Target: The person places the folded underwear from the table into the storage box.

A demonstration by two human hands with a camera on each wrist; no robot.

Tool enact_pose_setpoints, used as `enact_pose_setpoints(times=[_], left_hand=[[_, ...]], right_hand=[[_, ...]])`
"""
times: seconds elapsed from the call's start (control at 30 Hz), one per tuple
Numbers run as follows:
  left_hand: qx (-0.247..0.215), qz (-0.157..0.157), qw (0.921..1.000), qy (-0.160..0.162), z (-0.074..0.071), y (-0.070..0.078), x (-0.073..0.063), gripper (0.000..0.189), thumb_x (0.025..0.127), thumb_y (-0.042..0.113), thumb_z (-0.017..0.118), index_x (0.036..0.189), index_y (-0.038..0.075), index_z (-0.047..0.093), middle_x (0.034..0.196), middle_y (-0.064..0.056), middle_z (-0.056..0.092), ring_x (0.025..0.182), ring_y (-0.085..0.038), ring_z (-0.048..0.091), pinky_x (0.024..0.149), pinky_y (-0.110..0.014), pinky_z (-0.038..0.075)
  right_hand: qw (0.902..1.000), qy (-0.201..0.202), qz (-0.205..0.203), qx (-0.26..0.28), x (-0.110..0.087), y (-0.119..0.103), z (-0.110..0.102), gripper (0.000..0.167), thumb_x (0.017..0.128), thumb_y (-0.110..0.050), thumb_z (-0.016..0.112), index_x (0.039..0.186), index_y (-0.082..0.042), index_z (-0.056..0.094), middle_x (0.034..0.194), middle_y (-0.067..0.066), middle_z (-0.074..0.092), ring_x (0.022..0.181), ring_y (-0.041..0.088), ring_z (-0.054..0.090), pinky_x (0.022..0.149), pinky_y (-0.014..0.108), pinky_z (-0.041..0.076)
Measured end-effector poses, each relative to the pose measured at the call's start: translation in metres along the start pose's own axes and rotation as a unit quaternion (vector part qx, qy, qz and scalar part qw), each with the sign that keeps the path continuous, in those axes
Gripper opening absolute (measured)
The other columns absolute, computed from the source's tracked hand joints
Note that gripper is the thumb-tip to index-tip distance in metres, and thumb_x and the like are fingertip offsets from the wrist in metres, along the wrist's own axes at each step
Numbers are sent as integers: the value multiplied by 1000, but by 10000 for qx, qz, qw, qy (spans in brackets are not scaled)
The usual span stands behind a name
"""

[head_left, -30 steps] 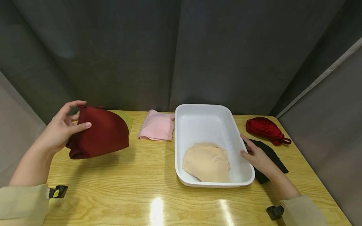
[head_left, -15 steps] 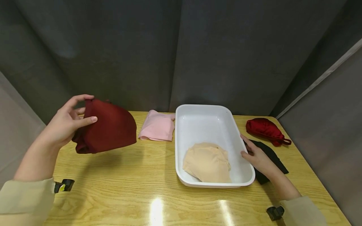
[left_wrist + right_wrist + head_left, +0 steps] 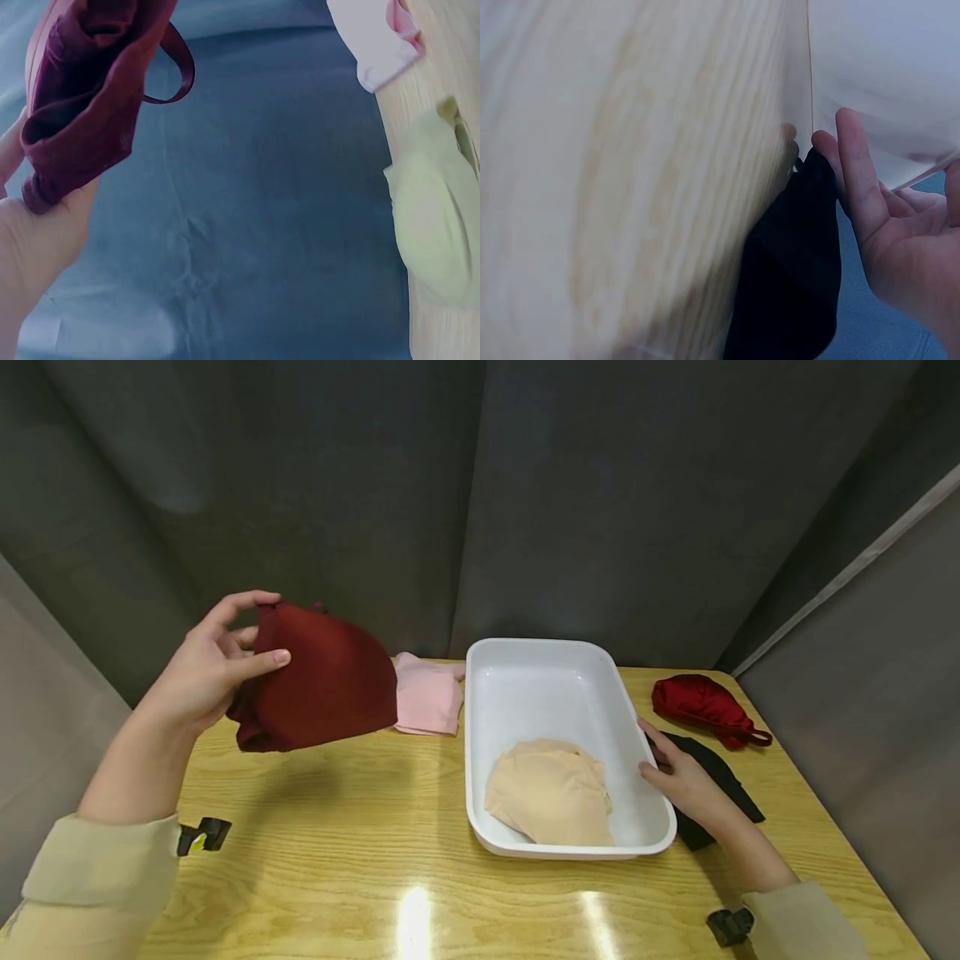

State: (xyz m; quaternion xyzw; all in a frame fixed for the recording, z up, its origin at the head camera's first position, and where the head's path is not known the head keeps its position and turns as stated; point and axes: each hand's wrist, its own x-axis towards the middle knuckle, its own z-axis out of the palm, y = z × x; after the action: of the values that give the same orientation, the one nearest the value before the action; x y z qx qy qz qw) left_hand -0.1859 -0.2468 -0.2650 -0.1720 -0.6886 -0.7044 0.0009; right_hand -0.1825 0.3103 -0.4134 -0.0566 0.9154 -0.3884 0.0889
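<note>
In the head view my left hand pinches a folded dark red bra by its left edge, thumb in front, up off the table. The left wrist view shows a thin strap loop hanging from the bra. My right hand holds the right rim of a white plastic basin, thumb over the inside and fingers along the outer wall. A beige folded garment lies in the basin's near half. Under the right hand is a black cloth piece, partly covered.
A pink folded garment lies left of the basin, partly behind the dark red bra. At the far right sits a shiny red garment with a strap. The left wrist view has a pale green garment on the table. Grey curtains enclose the wooden table.
My left hand has lifted the dark red bra a little and carried it right, so it now overlaps the pink garment. The right hand and basin stay nearly where they were.
</note>
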Motion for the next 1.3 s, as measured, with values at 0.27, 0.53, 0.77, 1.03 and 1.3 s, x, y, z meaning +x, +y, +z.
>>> enact_pose_setpoints(times=[0.27,0.53,0.77,1.03,1.3], left_hand=[[-97,121,9998,-103,20,-1,14,60,85,-6,63,135,16,39,107,-5,64,87,-18,66,70,-29,56],[-546,108,9981,-274,41,-4,26,59,85,-9,61,134,15,40,105,-5,65,88,-19,65,69,-33,57],[-517,-20,9982,-295,58,-12,37,61,84,-6,64,135,17,40,107,-5,64,90,-20,65,70,-34,56],[-533,-183,9979,-326,76,-23,47,61,84,-3,66,135,17,40,110,-7,61,93,-21,63,71,-35,57],[-618,-247,9975,-252,91,-37,62,60,85,-2,66,135,20,41,114,-8,58,98,-22,62,74,-36,56]], right_hand=[[10000,26,-22,-41,0,2,0,70,97,-27,51,153,-18,9,139,35,37,117,47,50,86,52,51],[10000,-14,-85,16,1,2,1,70,97,-27,51,153,-18,9,139,35,38,116,46,51,85,51,52],[9998,-57,-162,122,3,1,1,70,98,-26,50,153,-19,8,140,35,37,117,45,51,86,51,52],[9997,-69,-160,169,4,2,0,71,98,-26,51,153,-19,8,140,35,37,117,45,51,86,51,52],[9998,-84,-79,148,5,3,-1,71,98,-27,51,153,-19,7,140,35,37,118,46,50,87,51,51]])
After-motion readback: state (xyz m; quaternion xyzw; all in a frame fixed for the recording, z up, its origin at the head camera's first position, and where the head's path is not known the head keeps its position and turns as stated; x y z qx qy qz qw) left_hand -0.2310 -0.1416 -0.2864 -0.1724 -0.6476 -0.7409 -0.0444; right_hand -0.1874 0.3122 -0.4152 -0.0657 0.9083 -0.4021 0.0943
